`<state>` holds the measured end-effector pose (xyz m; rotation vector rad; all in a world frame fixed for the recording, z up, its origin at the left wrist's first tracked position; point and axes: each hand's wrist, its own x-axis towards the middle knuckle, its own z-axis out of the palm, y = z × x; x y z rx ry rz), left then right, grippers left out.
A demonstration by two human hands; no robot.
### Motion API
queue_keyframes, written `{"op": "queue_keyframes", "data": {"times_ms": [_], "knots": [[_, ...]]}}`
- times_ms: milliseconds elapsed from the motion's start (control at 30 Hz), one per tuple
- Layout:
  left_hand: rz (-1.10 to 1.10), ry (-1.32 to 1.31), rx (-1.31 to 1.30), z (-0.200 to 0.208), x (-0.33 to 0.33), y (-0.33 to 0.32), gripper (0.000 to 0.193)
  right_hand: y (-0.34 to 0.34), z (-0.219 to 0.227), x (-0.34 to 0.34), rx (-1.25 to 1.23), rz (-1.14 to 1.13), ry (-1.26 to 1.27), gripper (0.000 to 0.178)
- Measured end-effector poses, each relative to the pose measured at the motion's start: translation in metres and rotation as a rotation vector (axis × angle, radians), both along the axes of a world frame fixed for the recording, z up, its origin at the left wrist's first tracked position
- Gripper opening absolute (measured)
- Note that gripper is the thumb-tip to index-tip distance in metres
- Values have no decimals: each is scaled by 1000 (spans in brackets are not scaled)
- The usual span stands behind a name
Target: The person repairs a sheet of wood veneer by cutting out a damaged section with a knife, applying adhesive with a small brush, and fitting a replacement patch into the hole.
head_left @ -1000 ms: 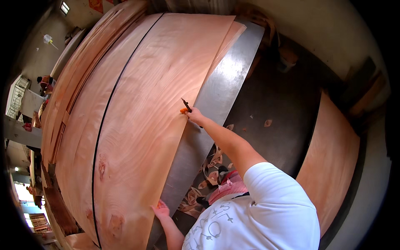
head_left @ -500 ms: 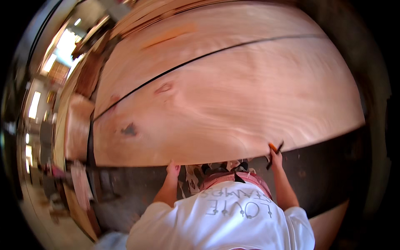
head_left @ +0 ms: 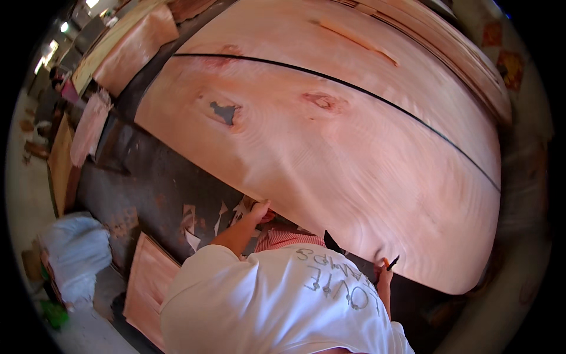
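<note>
A broad, pale pinkish wood veneer sheet (head_left: 330, 147) spreads out before me, with a dark knot hole (head_left: 224, 112) toward its left and a reddish knot (head_left: 325, 101) nearer its middle. My left hand (head_left: 259, 211) grips its near edge, fingers curled beneath. At the edge's right part is my right hand (head_left: 384, 277), closed around a small orange-and-black hand tool (head_left: 387, 263); its exact kind is unclear. The sheet bulges slightly beside this hand. Whether the right fingers also pinch the sheet cannot be made out.
A long black line (head_left: 330, 78) crosses the veneer. Beyond it lies a narrow orange-brown strip (head_left: 359, 41). Torn scraps (head_left: 188, 219) litter the dark floor at left, near a pale bundle (head_left: 76, 253) and a veneer piece (head_left: 150, 283). More sheets (head_left: 138, 47) are stacked at far left.
My view has turned, so the sheet's near edge now slopes down to the right and more floor shows at left. Both hands remain at that edge; the tool stays in my right hand.
</note>
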<state>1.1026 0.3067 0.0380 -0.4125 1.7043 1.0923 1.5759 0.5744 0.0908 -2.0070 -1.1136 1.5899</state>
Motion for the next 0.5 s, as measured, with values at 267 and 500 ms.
{"op": "queue_keyframes", "data": {"times_ms": [267,500], "knots": [[-647,1021,-102,55,-127,-32,38,4,38,-115,156,672,-191,25],[-862,1271,-352,58,-195,-40,72,-17,97,-295,283,1275,-368,27]]}}
